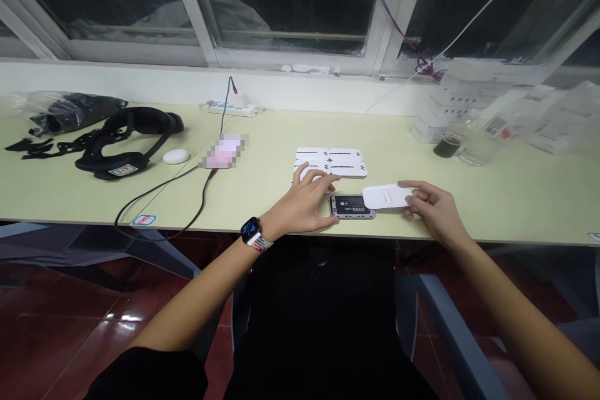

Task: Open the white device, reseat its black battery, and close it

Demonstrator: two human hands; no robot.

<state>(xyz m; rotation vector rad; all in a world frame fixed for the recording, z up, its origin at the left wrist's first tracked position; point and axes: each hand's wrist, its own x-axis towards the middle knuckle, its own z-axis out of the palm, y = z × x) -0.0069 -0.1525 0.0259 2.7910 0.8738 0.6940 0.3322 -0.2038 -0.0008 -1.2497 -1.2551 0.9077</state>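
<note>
Near the table's front edge lies a small device [349,207], its dark battery marked 3000mAh exposed. My left hand [310,199] is at the device's left end, thumb and fingers spread apart around it; whether the fingertips touch it I cannot tell. In my right hand [429,206] is a white cover [387,196], pinched at its right end between thumb and fingers. The cover is held tilted over the device's right end. Just behind, several white rounded cards or covers [347,162] with black line markings lie in a block, partly hidden by my left hand.
To the left are a black headset [134,137], a white oval object [176,156], a blurred-out phone [224,151] on a cable and a power strip [232,109]. At right stand a cup of dark liquid [447,146], a clear bottle [475,149] and white boxes [431,119].
</note>
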